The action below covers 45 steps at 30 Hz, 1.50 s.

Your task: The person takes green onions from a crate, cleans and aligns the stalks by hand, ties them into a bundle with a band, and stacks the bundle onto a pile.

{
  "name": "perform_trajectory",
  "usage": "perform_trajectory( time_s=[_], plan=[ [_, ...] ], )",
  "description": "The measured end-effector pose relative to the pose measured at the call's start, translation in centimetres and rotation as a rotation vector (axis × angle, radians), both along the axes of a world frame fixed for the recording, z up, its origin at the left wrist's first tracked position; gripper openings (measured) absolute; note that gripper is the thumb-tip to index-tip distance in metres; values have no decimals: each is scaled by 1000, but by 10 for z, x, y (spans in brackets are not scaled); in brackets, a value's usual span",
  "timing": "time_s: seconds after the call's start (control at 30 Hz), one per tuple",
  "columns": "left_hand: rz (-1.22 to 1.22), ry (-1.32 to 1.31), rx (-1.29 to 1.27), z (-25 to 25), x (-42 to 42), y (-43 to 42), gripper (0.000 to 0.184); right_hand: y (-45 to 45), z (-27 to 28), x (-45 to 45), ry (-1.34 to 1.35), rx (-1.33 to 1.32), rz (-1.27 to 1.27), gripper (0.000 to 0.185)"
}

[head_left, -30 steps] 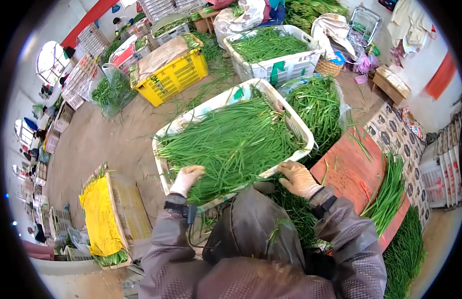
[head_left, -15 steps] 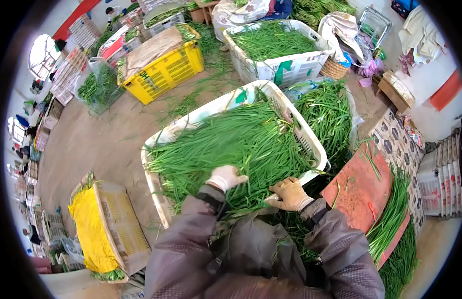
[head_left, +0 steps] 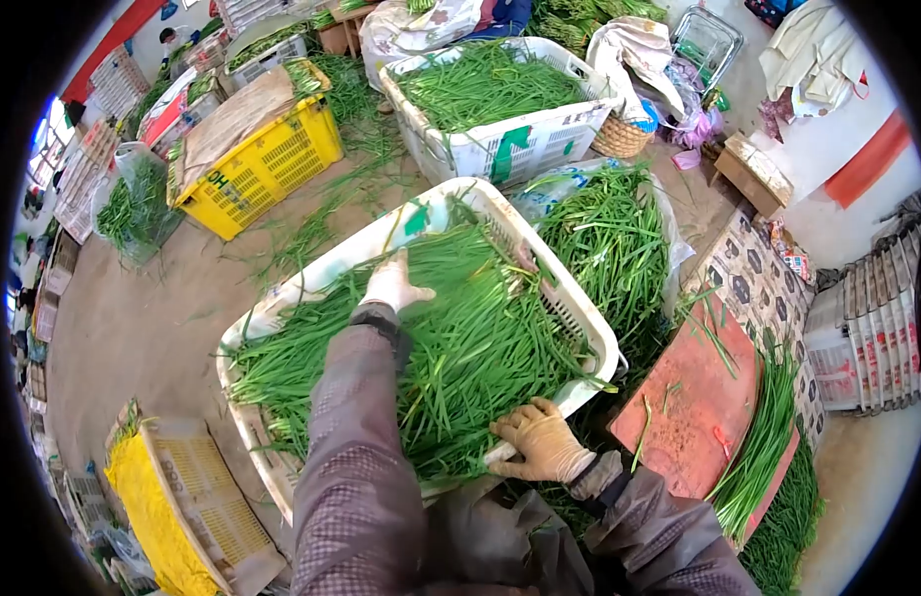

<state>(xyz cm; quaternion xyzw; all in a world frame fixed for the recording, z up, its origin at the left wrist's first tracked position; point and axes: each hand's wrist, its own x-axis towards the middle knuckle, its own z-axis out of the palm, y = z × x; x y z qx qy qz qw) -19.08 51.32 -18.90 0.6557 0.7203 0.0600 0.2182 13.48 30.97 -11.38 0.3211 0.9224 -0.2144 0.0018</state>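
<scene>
- Find green stalks (head_left: pixel 480 338) in white crate (head_left: pixel 606 350), below left grip (head_left: pixel 391 286).
- See left grip with thumb spread, now farther forward, bringing far stalks within reach.
- See right grip (head_left: pixel 545 440) at near rim (head_left: pixel 580 394) with fingers parted; cannot tell whether pinching.

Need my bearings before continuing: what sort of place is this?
Probably a produce packing room: greens fill the near crate, a yellow crate stands beyond, and stacked crates stand at right.
</scene>
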Motion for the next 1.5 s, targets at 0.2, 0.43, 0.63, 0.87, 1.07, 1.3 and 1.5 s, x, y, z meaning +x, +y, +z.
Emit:
perform_trajectory(
  time_s=[0.2, 0.43, 0.63, 0.87, 1.07, 1.3, 1.5],
  plan=[
    [-16, 131, -333, 27, 13, 31, 105, 2, 4, -3, -107, -75, -3, 73],
    [78, 161, -377, 15, 24, 37, 113, 2, 9, -4, -120, -84, -19, 75],
    [64, 188, -170, 15, 27, 26, 58, 2, 5, -2, -84, -77, -41, 75],
    [181, -267, 77, -4, -6, 10, 62, 1, 2, -1, -63, -85, -44, 74],
    [261, -843, 123, -19, -27, 1, 62, 14, 16, -1, 5, -307, -55, 80],
    [223, -1041, 197, 4, -18, -26, 56, 143, 16, -42, 825, -1041, -540, 110],
    [78, -842, 371, 11, 8, -39, 43, 197, -64, -107, 1208, -984, -599, 135]
  ],
)
